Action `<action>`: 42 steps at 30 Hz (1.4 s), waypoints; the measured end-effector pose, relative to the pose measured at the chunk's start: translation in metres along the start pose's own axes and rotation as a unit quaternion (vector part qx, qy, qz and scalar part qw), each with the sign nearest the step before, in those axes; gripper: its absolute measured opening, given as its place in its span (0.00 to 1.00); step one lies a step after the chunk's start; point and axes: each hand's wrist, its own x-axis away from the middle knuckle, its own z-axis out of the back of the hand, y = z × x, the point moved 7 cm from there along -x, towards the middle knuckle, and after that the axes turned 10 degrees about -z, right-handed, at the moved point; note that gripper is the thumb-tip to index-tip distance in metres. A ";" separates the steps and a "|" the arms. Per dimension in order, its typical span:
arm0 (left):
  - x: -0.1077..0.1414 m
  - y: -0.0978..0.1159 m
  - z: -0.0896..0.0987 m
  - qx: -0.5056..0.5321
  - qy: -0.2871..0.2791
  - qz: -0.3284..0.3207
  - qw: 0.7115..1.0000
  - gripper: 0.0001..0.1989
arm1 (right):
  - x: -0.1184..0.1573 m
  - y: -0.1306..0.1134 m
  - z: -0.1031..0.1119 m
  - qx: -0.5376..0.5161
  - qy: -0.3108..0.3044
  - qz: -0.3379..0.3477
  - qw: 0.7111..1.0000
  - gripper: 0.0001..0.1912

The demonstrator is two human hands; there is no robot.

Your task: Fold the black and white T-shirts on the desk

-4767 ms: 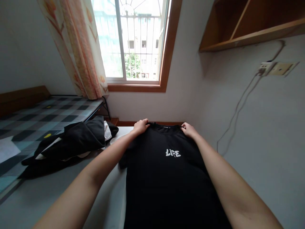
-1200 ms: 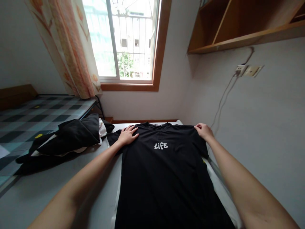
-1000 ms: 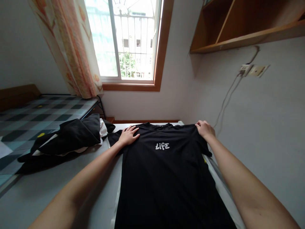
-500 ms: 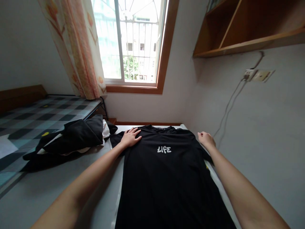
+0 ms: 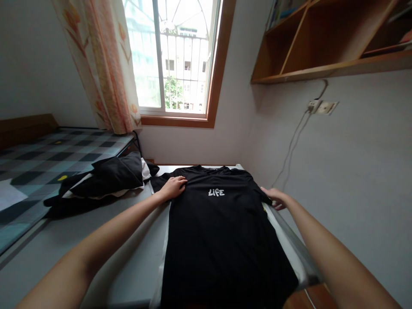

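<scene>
A black T-shirt (image 5: 215, 240) with white lettering on its chest lies spread out on a white table, its collar at the far end. My left hand (image 5: 174, 187) rests palm down on the shirt near the left sleeve, its fingers lying on the cloth and slightly bent. At the opposite sleeve, my right hand (image 5: 277, 196) has its fingers closed around the sleeve's edge beside the table's right side. Part of that grip is hidden by the hand itself.
A bundle of black and white clothes (image 5: 112, 178) lies to the left. Beyond it is a bed with a checked cover (image 5: 86, 143). A curtained window (image 5: 183, 64) is ahead. Wooden shelves (image 5: 325, 43) and a socket with a cord (image 5: 313, 106) are on the right wall.
My right hand has gone from a closed hand beside the sleeve to holding the sleeve's edge. The left hand's spread fingers have drawn closer together. The view has turned slightly right.
</scene>
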 end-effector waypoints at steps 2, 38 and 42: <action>0.011 0.008 0.003 0.004 -0.002 -0.015 1.000 0.17 | 0.010 0.015 -0.001 -0.030 -0.065 -0.040 0.997 0.25; 0.207 0.159 0.075 0.089 -0.090 -0.115 0.985 0.21 | 0.191 0.153 -0.067 0.124 -0.183 0.035 0.975 0.20; 0.238 0.186 0.065 0.047 -0.113 -0.144 0.982 0.20 | 0.188 0.183 -0.084 0.088 -0.207 0.042 0.973 0.23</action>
